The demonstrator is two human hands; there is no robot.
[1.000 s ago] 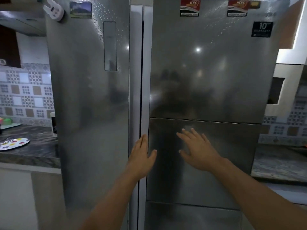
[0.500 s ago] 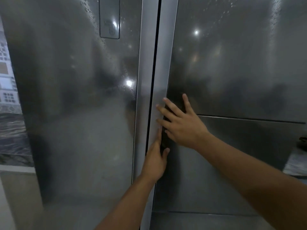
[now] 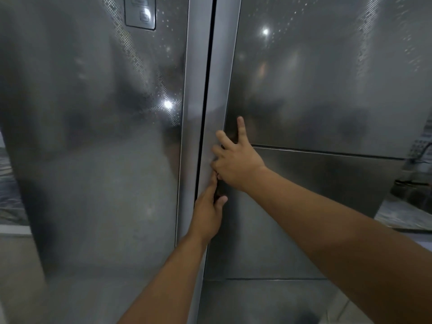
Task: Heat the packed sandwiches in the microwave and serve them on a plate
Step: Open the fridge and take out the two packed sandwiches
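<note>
Gripping the inner edge of the right-hand refrigerator door (image 3: pixel 327 90) with both hands.
Left hand (image 3: pixel 207 215) is curling its fingers into the door's edge recess; right hand (image 3: pixel 236 160) is hooking that edge just above, index finger extended. Left-hand door (image 3: pixel 93 136) is sitting closed alongside. Sandwiches are not showing.
</note>
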